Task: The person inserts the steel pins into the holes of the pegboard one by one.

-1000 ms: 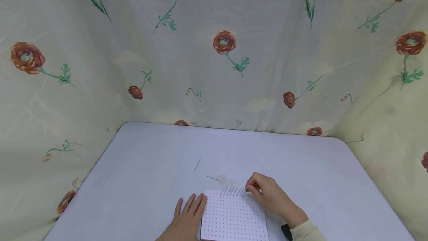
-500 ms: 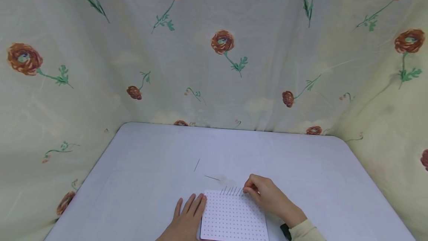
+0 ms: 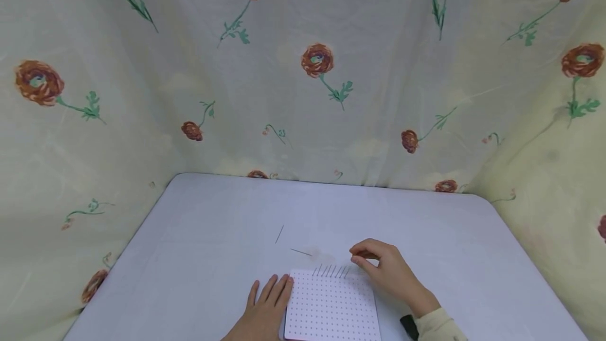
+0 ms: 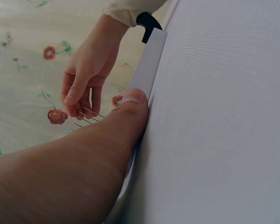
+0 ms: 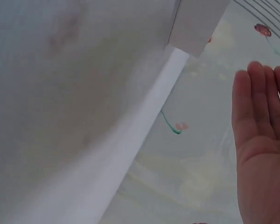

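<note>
A white board [image 3: 331, 307] with a grid of small dark holes lies at the table's near edge. Along its far edge, several thin dark needle-like pins [image 3: 330, 271] stand up in a row, slightly tilted. My left hand [image 3: 265, 307] rests with its fingers spread at the board's left side; in the left wrist view its thumb [image 4: 134, 97] lies along the board's edge. Just beyond the far right end of the row, my right hand [image 3: 385, 267] hovers with thumb and forefinger apart. In the right wrist view its fingers [image 5: 257, 93] are straight and hold nothing.
Two loose pins lie on the white table beyond the board: one slanted pin [image 3: 280, 234] farther back, one flatter pin [image 3: 301, 252] closer. A flower-printed curtain [image 3: 284, 93] closes in the table's back and sides.
My right hand has let go of the pin at the right end of the row and moved slightly up and right. That pin now stands by itself. The left hand has stayed put.
</note>
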Demonstrator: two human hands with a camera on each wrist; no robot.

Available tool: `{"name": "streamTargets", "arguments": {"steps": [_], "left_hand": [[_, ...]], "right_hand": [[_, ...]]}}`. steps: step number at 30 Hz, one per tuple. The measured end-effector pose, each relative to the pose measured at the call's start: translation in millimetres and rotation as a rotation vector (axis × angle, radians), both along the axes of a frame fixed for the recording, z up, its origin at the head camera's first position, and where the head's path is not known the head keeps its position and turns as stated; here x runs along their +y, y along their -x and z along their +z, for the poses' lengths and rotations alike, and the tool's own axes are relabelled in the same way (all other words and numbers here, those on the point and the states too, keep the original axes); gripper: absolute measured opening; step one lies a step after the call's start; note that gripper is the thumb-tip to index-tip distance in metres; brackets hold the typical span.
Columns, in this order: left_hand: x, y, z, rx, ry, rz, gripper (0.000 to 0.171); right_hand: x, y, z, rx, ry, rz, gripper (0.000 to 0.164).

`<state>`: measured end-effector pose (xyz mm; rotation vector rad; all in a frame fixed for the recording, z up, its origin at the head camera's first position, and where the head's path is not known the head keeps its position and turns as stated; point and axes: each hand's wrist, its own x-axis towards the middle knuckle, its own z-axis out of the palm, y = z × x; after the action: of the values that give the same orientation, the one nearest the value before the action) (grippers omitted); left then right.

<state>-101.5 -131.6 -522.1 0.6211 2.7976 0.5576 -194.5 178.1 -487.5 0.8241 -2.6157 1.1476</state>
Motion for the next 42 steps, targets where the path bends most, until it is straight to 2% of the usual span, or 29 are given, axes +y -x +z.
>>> {"name": "streamTargets", "arguments": {"steps": [3, 6, 15, 23, 35, 42], "left_hand": [[0.7, 0.7, 1.0, -0.014, 0.011, 0.011, 0.132], [0.8, 1.3, 2.0, -0.021, 0.017, 0.017, 0.132], [-0.9, 0.6, 0.9, -0.003, 0.027, 0.000, 0.130], [1.6, -0.3, -1.6, -0.005, 0.043, 0.005, 0.130], [3.0, 1.4, 1.8, -0.047, 0.079, 0.032, 0.132], [0.0, -0.8, 0.7, -0.007, 0.045, 0.006, 0.131]], "right_hand": [[3.3, 8.8, -2.7, 0.008, 0.051, -0.015, 0.019], [3.7, 15.9, -4.6, -0.027, 0.060, -0.007, 0.025], [-15.6, 34.2, -7.1, -0.144, -0.104, 0.067, 0.031], [-29.3, 44.6, -12.5, -0.255, -0.134, 0.123, 0.031], [-43.9, 54.4, -15.7, -0.319, -0.149, 0.161, 0.034], [-53.7, 58.9, -21.9, -0.282, -0.204, 0.195, 0.032]]}}
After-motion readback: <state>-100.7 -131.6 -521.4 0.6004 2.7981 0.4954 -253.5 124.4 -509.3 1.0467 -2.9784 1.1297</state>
